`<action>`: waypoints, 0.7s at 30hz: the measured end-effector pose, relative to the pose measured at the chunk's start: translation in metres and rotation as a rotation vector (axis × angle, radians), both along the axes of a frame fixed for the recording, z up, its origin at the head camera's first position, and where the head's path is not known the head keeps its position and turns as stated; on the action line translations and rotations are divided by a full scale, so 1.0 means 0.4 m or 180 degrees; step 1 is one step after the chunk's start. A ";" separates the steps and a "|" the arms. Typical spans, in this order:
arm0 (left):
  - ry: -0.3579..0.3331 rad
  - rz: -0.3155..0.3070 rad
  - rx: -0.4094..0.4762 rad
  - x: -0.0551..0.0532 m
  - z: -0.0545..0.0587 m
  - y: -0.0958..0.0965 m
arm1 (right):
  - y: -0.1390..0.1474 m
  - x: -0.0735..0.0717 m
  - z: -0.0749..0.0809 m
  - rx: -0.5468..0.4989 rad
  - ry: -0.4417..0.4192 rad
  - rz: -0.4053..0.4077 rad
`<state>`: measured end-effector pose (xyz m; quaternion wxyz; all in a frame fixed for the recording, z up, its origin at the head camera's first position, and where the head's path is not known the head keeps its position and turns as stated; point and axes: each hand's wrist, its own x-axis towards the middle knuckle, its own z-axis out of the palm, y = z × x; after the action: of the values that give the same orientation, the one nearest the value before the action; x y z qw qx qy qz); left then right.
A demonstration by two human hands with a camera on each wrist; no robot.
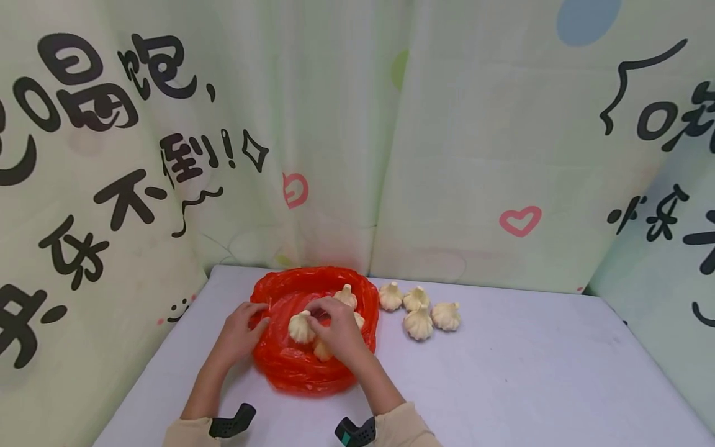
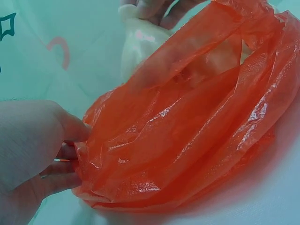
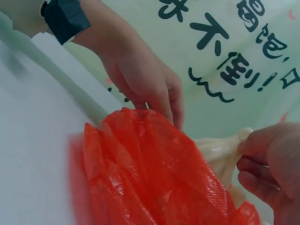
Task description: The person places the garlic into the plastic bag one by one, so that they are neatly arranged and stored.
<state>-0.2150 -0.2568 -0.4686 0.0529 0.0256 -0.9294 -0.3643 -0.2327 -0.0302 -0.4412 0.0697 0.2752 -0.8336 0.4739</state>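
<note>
A red plastic bag stands with its mouth spread wide, several garlic bulbs inside. My left hand holds the bag's left rim between thumb and fingers; in the left wrist view the fingertips go partly behind the red film. Over the bag's opening, my right hand pinches a garlic bulb by its stem. The right wrist view shows that bulb at the thumb and fingertips, its lower part hidden by the bag. Other bulbs, such as one at the back, sit in the bag.
Just right of the bag, several garlic bulbs lie grouped on the white table. A printed curtain hangs behind the table's back edge and along both sides.
</note>
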 end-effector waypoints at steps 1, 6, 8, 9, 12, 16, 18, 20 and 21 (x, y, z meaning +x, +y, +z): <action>0.0000 0.0004 0.0003 0.000 0.000 0.000 | -0.001 0.002 -0.002 0.0008 -0.0024 0.0013; -0.0013 0.0041 0.0016 -0.002 0.001 0.000 | -0.007 0.004 -0.014 0.0031 -0.0079 0.0061; -0.0013 0.0045 0.0009 -0.002 0.003 -0.001 | -0.009 0.004 -0.019 0.0034 -0.0079 0.0080; -0.0012 0.0044 0.0009 -0.002 0.004 -0.001 | -0.009 0.005 -0.020 0.0039 -0.0081 0.0085; -0.0008 0.0037 0.0005 -0.002 0.006 0.000 | -0.012 0.008 -0.023 0.0065 -0.0073 0.0094; 0.0009 0.0024 0.0005 -0.004 0.006 0.000 | -0.015 0.011 -0.025 0.0124 -0.0042 0.0083; 0.0016 0.0019 0.0003 -0.004 0.006 -0.001 | -0.017 0.013 -0.026 0.0155 -0.0036 0.0084; 0.0022 0.0015 0.0002 -0.003 0.005 -0.002 | -0.018 0.014 -0.027 0.0166 -0.0073 0.0104; 0.0021 0.0014 0.0008 -0.002 0.005 -0.002 | -0.019 0.014 -0.029 0.0180 -0.0102 0.0110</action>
<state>-0.2158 -0.2575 -0.4665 0.0569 0.0265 -0.9287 -0.3654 -0.2272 -0.0376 -0.4528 0.0404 0.2837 -0.8428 0.4555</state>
